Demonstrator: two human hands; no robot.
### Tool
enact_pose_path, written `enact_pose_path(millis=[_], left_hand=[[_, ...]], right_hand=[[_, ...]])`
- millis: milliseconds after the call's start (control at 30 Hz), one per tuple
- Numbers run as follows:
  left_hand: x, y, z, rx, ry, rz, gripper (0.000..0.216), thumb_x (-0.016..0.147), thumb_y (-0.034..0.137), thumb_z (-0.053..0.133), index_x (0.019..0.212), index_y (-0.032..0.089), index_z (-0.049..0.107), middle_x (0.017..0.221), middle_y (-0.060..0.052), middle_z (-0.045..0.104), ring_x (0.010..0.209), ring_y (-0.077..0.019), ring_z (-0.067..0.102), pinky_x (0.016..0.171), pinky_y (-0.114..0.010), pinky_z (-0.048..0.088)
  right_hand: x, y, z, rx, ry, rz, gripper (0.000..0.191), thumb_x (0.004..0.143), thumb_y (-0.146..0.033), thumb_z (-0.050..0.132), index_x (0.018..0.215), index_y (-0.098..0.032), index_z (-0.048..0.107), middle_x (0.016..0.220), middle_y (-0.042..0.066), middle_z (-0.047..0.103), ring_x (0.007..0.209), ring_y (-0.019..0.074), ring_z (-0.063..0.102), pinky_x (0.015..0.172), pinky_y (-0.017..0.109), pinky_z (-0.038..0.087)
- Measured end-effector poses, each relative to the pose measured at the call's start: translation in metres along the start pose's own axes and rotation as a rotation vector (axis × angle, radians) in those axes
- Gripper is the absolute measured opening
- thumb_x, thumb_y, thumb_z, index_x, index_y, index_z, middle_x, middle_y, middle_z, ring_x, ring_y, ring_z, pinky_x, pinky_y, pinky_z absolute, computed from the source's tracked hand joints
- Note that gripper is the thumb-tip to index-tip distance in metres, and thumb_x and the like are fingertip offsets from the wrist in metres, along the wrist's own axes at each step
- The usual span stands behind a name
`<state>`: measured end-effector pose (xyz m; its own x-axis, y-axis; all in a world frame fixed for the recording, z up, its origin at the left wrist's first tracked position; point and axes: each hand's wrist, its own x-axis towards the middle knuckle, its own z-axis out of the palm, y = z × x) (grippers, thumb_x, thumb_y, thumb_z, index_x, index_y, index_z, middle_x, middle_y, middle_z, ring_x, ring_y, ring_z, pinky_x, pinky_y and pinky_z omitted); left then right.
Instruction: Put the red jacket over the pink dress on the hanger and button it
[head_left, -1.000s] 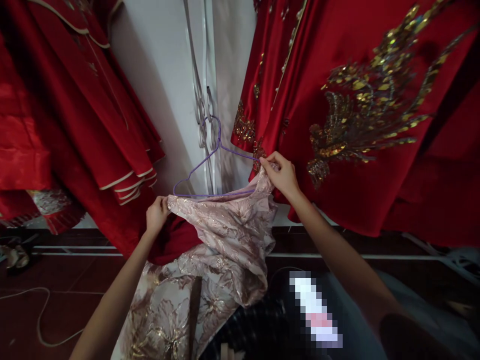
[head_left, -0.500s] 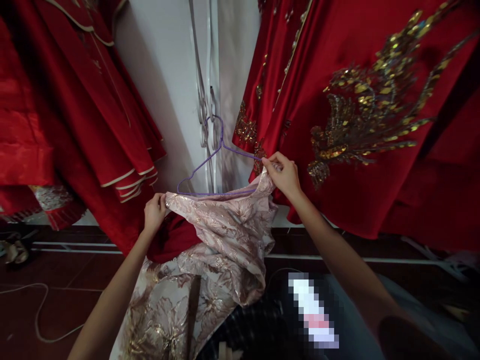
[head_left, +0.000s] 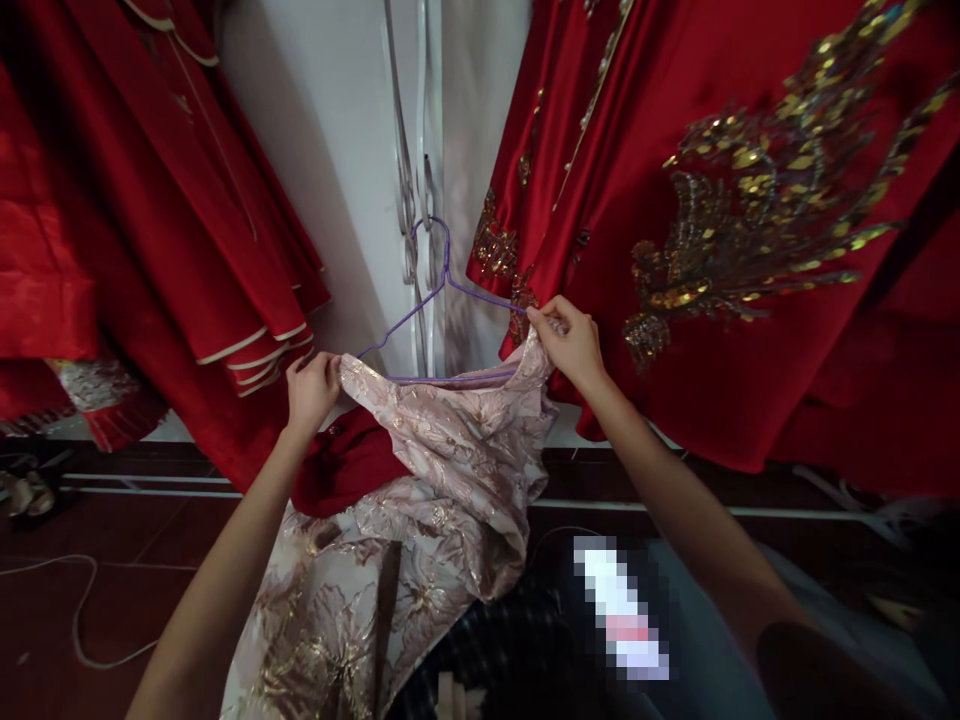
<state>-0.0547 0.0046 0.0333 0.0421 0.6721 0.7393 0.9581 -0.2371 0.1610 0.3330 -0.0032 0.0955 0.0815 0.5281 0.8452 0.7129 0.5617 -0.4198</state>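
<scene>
A pale pink dress [head_left: 457, 425] with a gold floral pattern hangs between my hands, its lower part spread toward me. My left hand [head_left: 311, 395] pinches its left shoulder, beside the left end of a purple hanger [head_left: 420, 312]. At the right shoulder, my right hand [head_left: 568, 342] grips the fabric where the hanger's right arm goes in. The hanger's hook is up among white metal hooks [head_left: 409, 210] on the wall. Both shoulders of the dress now cover the hanger's ends. Dark red cloth [head_left: 352, 460] shows under the dress near my left forearm.
Red garments [head_left: 172, 200] hang on the left. A red garment with a gold sequin bird [head_left: 765, 200] hangs on the right. Low white rails [head_left: 600, 508] run above the dark tiled floor. A white cable [head_left: 94, 600] and shoes [head_left: 26, 492] lie at left.
My left hand has moved up, bringing the dress's left shoulder over the hanger's left end, which was bare before. My right hand keeps its grip and has barely moved.
</scene>
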Motion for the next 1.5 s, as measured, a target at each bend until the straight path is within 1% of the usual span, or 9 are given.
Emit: enact_pose_path(millis=[133, 433, 633, 800, 1000, 1100, 1267, 1367, 1500], left_hand=[[0.016, 0.007, 0.004, 0.126, -0.042, 0.040, 0.031, 0.090, 0.034, 0.032, 0.092, 0.018, 0.059, 0.080, -0.008, 0.067, 0.080, -0.0220, 0.061, 0.100, -0.041, 0.026], [-0.004, -0.006, 0.013, 0.261, -0.067, -0.068, 0.032, 0.087, 0.035, 0.035, 0.083, 0.016, 0.061, 0.066, -0.008, 0.063, 0.070, -0.0236, 0.061, 0.100, -0.049, 0.021], [0.015, 0.022, -0.001, -0.167, 0.035, 0.030, 0.028, 0.089, 0.035, 0.036, 0.090, 0.020, 0.060, 0.083, -0.004, 0.066, 0.084, -0.0188, 0.060, 0.104, -0.041, 0.025], [0.029, 0.041, -0.014, -0.621, -0.063, -0.027, 0.037, 0.085, 0.048, 0.041, 0.088, 0.017, 0.061, 0.084, -0.003, 0.065, 0.079, -0.0161, 0.059, 0.075, -0.026, 0.046], [-0.014, -0.010, 0.002, -0.862, -0.441, -0.315, 0.036, 0.086, 0.041, 0.027, 0.097, 0.015, 0.049, 0.084, -0.007, 0.064, 0.071, -0.0159, 0.061, 0.069, -0.033, 0.051], [-0.058, -0.044, 0.014, -0.634, -0.672, -0.120, 0.031, 0.066, 0.021, 0.051, 0.096, 0.015, 0.047, 0.099, -0.009, 0.061, 0.091, -0.0189, 0.060, 0.081, -0.035, 0.049], [-0.094, -0.072, 0.022, -0.408, -0.590, 0.043, 0.037, 0.065, 0.015, 0.049, 0.102, 0.017, 0.049, 0.106, -0.010, 0.058, 0.098, -0.0211, 0.058, 0.090, -0.037, 0.044], [-0.085, -0.072, 0.014, -0.432, -0.595, -0.014, 0.028, 0.076, 0.031, 0.051, 0.101, 0.019, 0.053, 0.099, -0.007, 0.063, 0.091, -0.0204, 0.060, 0.086, -0.034, 0.046], [-0.063, -0.069, -0.003, -0.436, -0.516, -0.172, 0.038, 0.077, 0.053, 0.050, 0.091, 0.018, 0.057, 0.085, -0.004, 0.066, 0.078, -0.0194, 0.060, 0.074, -0.029, 0.047]], right_hand=[[0.001, 0.001, -0.001, 0.019, -0.004, 0.029, 0.032, 0.082, -0.053, 0.050, 0.069, -0.023, 0.054, 0.065, 0.001, 0.061, 0.060, 0.0155, 0.055, 0.059, 0.027, 0.040], [0.002, 0.000, -0.002, 0.014, -0.005, 0.016, 0.035, 0.081, -0.055, 0.050, 0.067, -0.023, 0.053, 0.063, 0.000, 0.060, 0.059, 0.0149, 0.053, 0.059, 0.027, 0.040], [0.000, 0.005, 0.004, 0.056, -0.030, 0.033, 0.034, 0.080, -0.053, 0.051, 0.066, -0.022, 0.052, 0.060, -0.001, 0.055, 0.057, 0.0134, 0.049, 0.057, 0.025, 0.038], [-0.002, 0.016, 0.011, 0.143, -0.057, 0.063, 0.034, 0.079, -0.053, 0.052, 0.065, -0.022, 0.050, 0.060, -0.002, 0.052, 0.057, 0.0133, 0.048, 0.056, 0.025, 0.039], [0.001, 0.023, 0.011, 0.147, -0.062, 0.065, 0.033, 0.079, -0.052, 0.053, 0.065, -0.022, 0.050, 0.061, -0.001, 0.053, 0.057, 0.0144, 0.049, 0.056, 0.027, 0.039], [0.001, 0.025, 0.013, 0.158, -0.072, 0.076, 0.033, 0.079, -0.051, 0.054, 0.065, -0.021, 0.051, 0.060, -0.002, 0.052, 0.057, 0.0135, 0.048, 0.057, 0.026, 0.039], [0.002, 0.027, 0.015, 0.176, -0.093, 0.092, 0.032, 0.079, -0.049, 0.055, 0.065, -0.020, 0.050, 0.060, -0.002, 0.051, 0.057, 0.0125, 0.048, 0.057, 0.024, 0.037], [0.002, 0.027, 0.014, 0.171, -0.101, 0.098, 0.032, 0.079, -0.050, 0.055, 0.066, -0.020, 0.050, 0.061, -0.002, 0.052, 0.058, 0.0129, 0.048, 0.057, 0.025, 0.037], [0.002, 0.026, 0.013, 0.164, -0.115, 0.111, 0.033, 0.078, -0.051, 0.055, 0.066, -0.021, 0.050, 0.061, -0.002, 0.052, 0.057, 0.0132, 0.047, 0.058, 0.026, 0.037]])
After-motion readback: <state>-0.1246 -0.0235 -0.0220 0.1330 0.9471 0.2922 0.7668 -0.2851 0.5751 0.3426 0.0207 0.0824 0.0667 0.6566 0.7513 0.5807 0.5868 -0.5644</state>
